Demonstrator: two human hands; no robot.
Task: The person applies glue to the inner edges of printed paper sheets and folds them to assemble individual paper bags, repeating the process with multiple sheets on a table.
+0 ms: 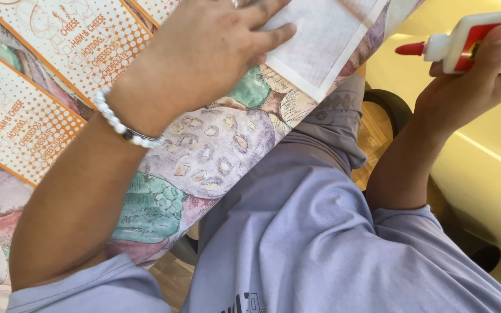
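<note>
My left hand (210,49) lies flat, fingers spread, pressing on a white paper sheet (326,40) at the top edge of the table. A white bead bracelet (124,124) circles that wrist. My right hand (471,81) is off to the right, away from the table, shut on a white glue bottle (482,40) with a red label and a red pointed cap. The bottle lies sideways with its tip pointing left toward the paper, a short gap between them.
Flat orange-and-white printed paper sheets (59,40) lie at the upper left on a tablecloth (215,150) with a painted fruit pattern. My grey-lilac shirt and lap (308,232) fill the lower middle. A pale yellow surface (488,150) is at the right.
</note>
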